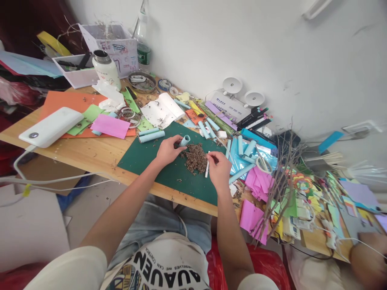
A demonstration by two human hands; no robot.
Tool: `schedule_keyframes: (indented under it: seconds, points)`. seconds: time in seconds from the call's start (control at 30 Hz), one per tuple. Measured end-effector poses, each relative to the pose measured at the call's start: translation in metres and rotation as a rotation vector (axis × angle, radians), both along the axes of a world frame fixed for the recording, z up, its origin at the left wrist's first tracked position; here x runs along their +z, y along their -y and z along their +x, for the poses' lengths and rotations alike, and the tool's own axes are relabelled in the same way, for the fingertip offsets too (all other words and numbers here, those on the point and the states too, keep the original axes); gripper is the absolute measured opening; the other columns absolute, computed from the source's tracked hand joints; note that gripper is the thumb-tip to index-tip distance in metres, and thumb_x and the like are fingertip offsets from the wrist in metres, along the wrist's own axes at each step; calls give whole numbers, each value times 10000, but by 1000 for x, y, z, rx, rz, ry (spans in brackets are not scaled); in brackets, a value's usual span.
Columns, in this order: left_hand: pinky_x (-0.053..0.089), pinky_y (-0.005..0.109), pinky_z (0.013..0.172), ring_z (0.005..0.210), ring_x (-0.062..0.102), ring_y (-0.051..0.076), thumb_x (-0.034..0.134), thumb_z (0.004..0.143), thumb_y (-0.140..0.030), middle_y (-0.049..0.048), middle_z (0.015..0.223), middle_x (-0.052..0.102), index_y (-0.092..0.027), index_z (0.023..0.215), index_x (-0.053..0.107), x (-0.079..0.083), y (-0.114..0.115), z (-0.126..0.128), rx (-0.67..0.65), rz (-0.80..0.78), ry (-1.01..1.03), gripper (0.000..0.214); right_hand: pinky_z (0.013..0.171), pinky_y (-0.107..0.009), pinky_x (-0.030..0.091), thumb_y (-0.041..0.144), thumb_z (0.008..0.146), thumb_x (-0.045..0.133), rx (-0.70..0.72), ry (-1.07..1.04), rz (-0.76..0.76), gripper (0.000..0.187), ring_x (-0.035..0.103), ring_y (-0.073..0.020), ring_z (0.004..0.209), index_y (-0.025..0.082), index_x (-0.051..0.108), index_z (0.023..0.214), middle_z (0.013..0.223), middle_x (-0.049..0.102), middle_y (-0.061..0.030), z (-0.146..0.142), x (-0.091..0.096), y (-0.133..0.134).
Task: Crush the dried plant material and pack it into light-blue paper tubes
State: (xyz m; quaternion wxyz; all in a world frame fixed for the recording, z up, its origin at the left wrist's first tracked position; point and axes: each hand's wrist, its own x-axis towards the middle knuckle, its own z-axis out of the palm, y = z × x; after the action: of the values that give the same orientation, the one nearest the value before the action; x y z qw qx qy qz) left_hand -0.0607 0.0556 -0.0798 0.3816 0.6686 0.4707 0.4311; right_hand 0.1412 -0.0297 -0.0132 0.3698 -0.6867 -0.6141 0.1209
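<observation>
My left hand (pixel 167 150) grips a light-blue rolled paper tube (pixel 184 140), its open end tilted toward a pile of brown crumbled dried plant bits (pixel 195 158) on the dark green cutting mat (pixel 151 157). My right hand (pixel 219 168) pinches a thin white stick (pixel 207 164) at the pile's right edge. Several more blue paper tubes (pixel 151 135) lie on the mat's far side and to the right.
A white power bank (pixel 51 126) with cable lies at the left on orange paper (pixel 65 100). A thermos (pixel 105 69), boxes, pens (pixel 255 117), scissors (pixel 264 164), pink sheets (pixel 258 179), dry twigs (pixel 282 177) and paper scraps crowd the wooden table. Another person's hand (pixel 367 257) shows at the lower right.
</observation>
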Motion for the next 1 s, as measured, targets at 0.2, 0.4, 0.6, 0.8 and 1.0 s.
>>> schedule_keyframes:
  seconds: [0.2,0.4,0.6,0.8,1.0]
  points:
    - [535,305,752,839,677,194,741,789,-308,8,898,729,-225,981,679,1,0,-1,-2,19,-4,218,723,-304,515,312,873,597,31,-229,98,145,640,-189,798,201,688,852,855,694,-40,-20,18,-21]
    - [512,286,731,794,654,177,739,789,-310,3,867,722,-215,988,676,2,1,-2,-6,43,-19,229,805,-335,532,271,921,559,209,-121,251,143,647,-201,887,220,682,868,930,693,-56,-55,27,-51]
    - [481,265,704,791,634,167,710,807,-293,1,858,716,-214,986,680,5,2,-2,-20,60,-34,199,883,-386,518,229,914,562,285,61,223,143,641,-231,938,224,701,878,914,705,-66,-60,15,-60]
    - [472,258,691,781,632,162,692,810,-264,-2,846,720,-208,972,681,8,2,-2,-21,56,-33,172,984,-418,486,237,933,514,343,185,194,210,600,-251,1078,209,719,901,1085,673,-107,-57,22,-53]
    - [520,297,747,830,666,191,729,797,-312,9,882,725,-220,986,674,6,1,-1,-14,37,-33,217,911,-392,509,274,949,474,152,128,151,248,638,-238,997,207,708,995,1069,689,-105,-38,34,-36]
